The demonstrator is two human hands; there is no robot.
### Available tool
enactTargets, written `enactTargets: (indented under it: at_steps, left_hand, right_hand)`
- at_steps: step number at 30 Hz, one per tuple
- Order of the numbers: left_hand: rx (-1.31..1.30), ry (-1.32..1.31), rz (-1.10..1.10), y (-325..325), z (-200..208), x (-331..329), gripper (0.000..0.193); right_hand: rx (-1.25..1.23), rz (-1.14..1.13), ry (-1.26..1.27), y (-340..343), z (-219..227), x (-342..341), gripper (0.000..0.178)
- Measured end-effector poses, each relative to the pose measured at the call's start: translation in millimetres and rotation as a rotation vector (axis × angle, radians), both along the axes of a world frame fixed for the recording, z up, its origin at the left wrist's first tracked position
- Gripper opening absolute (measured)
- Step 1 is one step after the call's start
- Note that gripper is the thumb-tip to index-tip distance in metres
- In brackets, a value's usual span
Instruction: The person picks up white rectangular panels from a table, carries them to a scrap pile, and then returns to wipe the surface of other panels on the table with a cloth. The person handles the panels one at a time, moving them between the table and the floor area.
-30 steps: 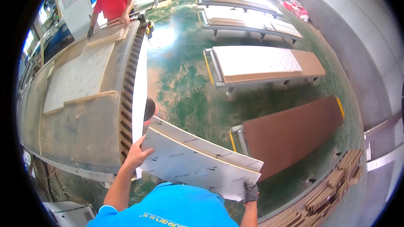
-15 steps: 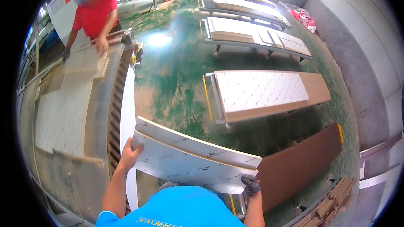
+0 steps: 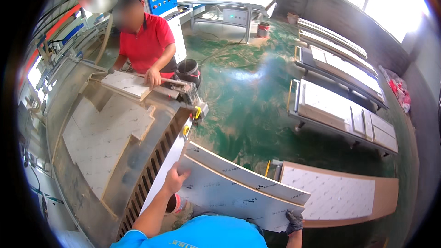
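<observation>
Gripping panels (image 3: 229,200) by opposite edges, left hand (image 3: 177,178), right hand (image 3: 294,223) seemingly, open green floor (image 3: 239,119) beyond

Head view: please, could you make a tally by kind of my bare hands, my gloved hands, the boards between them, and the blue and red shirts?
Bare hands: 1, your left hand
Gloved hands: 1, your right hand
Boards: 2, front board and back board
Blue shirts: 1
Red shirts: 1
Total: 6
</observation>
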State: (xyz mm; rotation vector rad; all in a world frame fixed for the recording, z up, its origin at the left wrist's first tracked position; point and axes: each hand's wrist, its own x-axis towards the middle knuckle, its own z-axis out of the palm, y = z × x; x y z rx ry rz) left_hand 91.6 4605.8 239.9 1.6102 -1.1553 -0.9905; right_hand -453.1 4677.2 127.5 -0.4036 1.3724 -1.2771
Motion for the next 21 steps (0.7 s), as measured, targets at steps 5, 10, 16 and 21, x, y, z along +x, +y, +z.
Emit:
enactTargets:
  at_steps: [5, 10, 16, 21]
  left_hand:
    - [0.03, 0.004, 0.06, -122, -16, -17, 0.061]
    - [-0.002, -0.132, -0.008, -290, -12, -29, 0.063]
    - [0.134, -0.161, -0.241, -517, 23, -90, 0.063]
    - [0.035, -0.271, -0.442, -656, 3, -169, 0.061]
  right_hand:
    - [-0.039, 0.121, 0.108, -158, -33, -33, 0.037]
    - [-0.026, -0.038, 0.07, -269, -29, -13, 0.036]
    - [-0.026, -0.234, 0.025, -329, -46, -27, 0.034]
    - [0.081, -0.512, -0.004, -384, -55, -51, 0.029]
